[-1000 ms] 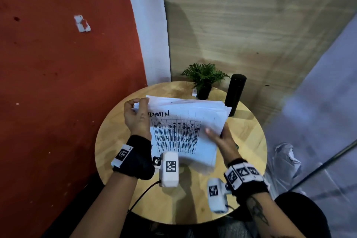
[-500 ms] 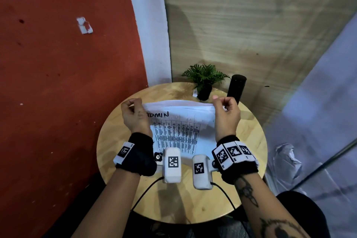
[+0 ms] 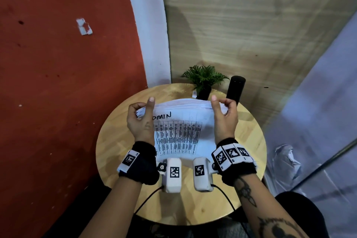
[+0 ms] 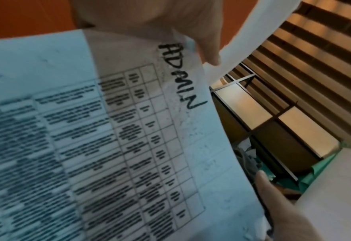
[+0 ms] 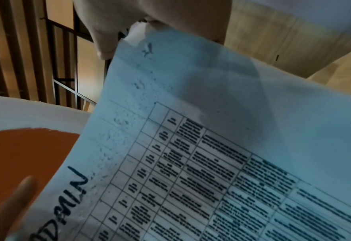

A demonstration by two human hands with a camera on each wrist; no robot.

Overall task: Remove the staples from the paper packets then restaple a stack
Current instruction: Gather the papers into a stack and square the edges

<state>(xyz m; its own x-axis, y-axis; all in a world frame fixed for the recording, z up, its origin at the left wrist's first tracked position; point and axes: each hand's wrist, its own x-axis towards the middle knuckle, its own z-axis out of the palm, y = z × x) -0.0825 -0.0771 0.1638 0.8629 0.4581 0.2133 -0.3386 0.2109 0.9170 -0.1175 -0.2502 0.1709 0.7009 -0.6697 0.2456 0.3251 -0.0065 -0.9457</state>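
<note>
1. I see the paper stack held on edge above the round wooden table, its front sheet facing me: white, a printed grid table, "ADMIN" handwritten in black marker at the upper left.
2. My left hand pinches the stack's left top corner, thumb up the front, fingers curled behind.
3. My right hand pinches the right top corner the same way.
4. I count one stack, many thin sheets, edges slightly fanned at the top.
5. Behind it: one small green plant in a dark pot and one matte black cylinder.
</note>
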